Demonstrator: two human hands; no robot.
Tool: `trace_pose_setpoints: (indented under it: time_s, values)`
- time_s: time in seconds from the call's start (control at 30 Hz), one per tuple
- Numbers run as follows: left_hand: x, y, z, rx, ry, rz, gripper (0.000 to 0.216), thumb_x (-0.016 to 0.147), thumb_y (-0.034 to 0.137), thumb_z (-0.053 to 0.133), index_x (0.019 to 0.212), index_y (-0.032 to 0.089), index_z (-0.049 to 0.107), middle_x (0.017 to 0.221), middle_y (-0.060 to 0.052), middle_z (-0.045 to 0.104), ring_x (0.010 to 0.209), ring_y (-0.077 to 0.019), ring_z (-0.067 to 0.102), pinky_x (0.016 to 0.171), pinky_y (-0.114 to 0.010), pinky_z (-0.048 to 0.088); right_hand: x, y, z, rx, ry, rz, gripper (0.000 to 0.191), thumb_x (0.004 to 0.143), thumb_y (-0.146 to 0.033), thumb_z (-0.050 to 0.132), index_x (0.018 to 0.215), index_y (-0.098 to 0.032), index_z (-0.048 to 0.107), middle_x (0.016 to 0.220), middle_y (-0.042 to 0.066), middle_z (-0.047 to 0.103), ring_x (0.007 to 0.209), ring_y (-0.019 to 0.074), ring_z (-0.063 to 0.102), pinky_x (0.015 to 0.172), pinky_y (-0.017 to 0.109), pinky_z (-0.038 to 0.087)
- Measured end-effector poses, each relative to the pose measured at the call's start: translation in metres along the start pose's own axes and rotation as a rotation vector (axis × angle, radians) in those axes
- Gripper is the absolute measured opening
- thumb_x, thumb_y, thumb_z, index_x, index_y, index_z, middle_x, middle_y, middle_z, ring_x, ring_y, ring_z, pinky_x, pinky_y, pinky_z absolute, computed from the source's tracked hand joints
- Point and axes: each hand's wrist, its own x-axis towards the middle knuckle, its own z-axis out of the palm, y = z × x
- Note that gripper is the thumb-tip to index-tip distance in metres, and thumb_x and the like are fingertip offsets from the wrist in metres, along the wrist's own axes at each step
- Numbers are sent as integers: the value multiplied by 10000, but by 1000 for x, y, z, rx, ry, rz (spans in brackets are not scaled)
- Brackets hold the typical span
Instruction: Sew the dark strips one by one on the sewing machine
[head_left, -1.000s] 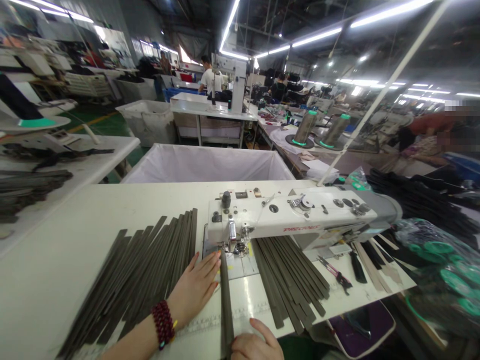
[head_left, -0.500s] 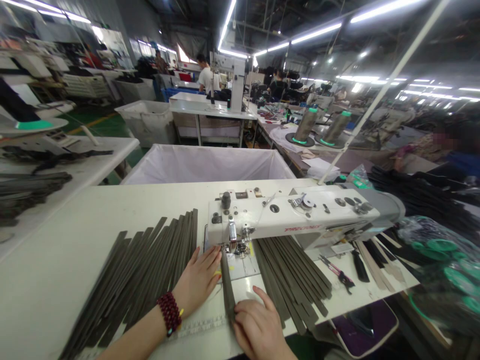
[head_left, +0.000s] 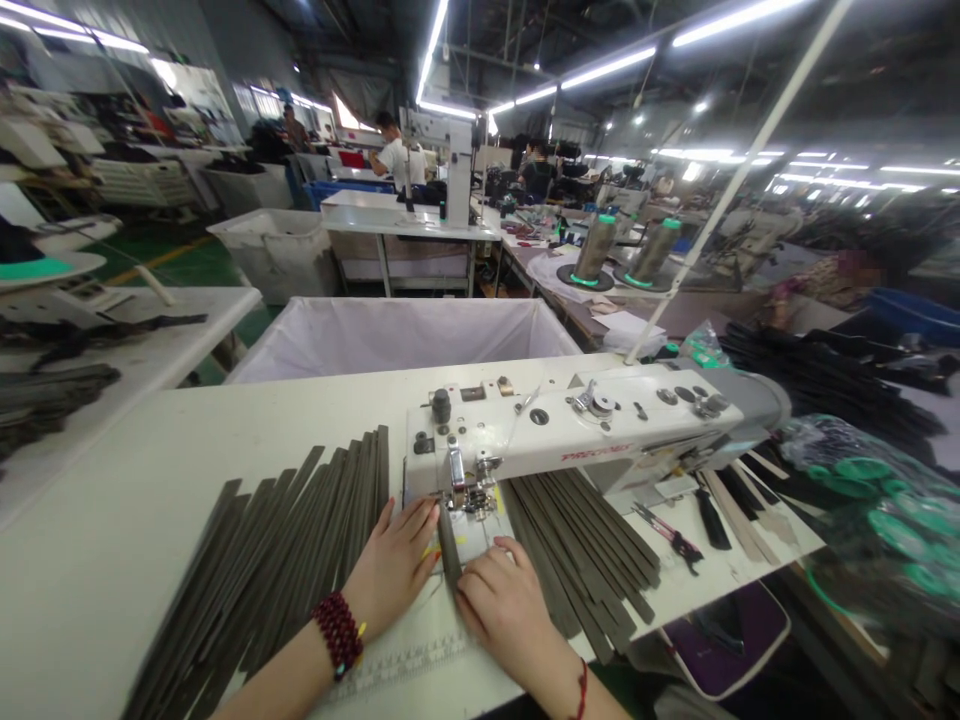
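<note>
1. Strip (head_left: 448,545): at the machine's (head_left: 547,440) left end, running out in front.
2. Left hand (head_left: 396,550): flattened beside strip, grasping nothing visible.
3. Right hand (head_left: 504,600): fingers curled at strip; pinch unclear.

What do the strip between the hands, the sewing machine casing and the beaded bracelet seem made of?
Strip: probably fabric; matt grey-brown, gently curved. Sewing machine casing: likely painted metal; glossy white with highlights. Beaded bracelet: dark red beads, slightly shiny; perhaps wood or plastic, unclear.
</note>
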Motion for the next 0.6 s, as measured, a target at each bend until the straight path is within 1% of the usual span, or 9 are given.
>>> trace_pose_setpoints:
  time_s: [0.1,0.2,0.43,0.53,0.6]
  values:
    - [0,-2,1,10,4,9,426,971,340,452,1350,161,525,1354,-133,582,1285,-291,494,1124,-547,292,5,5,7,-50,-56,-3,126,888,-219,621,777,-213,563,751,-13,580,780,155,515,937,360,358]
    - [0,-2,2,22,-4,13,430,969,345,460,1342,146,535,1365,-140,575,1286,-299,493,1118,-555,295,12,8,13,-75,-92,-5,156,877,-197,645,752,-204,552,744,-7,583,783,163,512,887,362,363]
    - [0,-2,3,-3,10,8,432,972,354,448,1341,150,543,1358,-141,582,1291,-303,493,1124,-560,287,36,11,16,-128,-173,-18,164,929,-199,591,765,-201,576,781,5,637,791,168,547,890,372,368]
    - [-1,-3,3,-1,3,18,433,970,339,446,1349,149,535,1368,-139,575,1303,-301,484,1129,-559,282,45,12,18,-152,-207,-22,146,928,-192,580,782,-198,585,773,11,658,759,175,566,914,399,370]
    - [-1,-4,3,4,-1,23,436,962,324,456,1353,145,528,1372,-139,573,1305,-300,484,1128,-564,280,50,12,20,-170,-229,-20,142,918,-181,581,777,-193,589,751,18,663,732,182,576,903,406,380]
